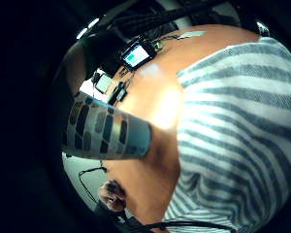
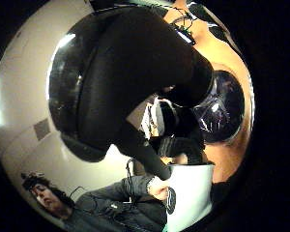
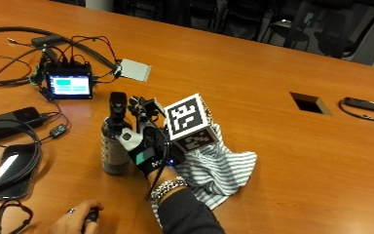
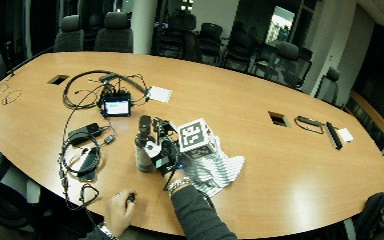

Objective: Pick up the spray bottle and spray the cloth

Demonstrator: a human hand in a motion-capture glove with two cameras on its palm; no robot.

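The spray bottle, grey with a black spray head, stands upright on the wooden table. My gloved right hand is right beside it at neck height, with its fingers raised and spread near the spray head, not wrapped round it. I cannot tell whether the palm touches the bottle. In the thumb side palm view the black spray head fills most of the picture. The little finger side palm view shows the patterned bottle body and the striped cloth. The cloth lies crumpled on the table under and beside my wrist.
A small lit screen device with cables lies behind the bottle, a white card beside it. A phone and a black adapter lie further out beyond the bottle. The bare left hand rests at the front edge. A table cutout is beyond the cloth.
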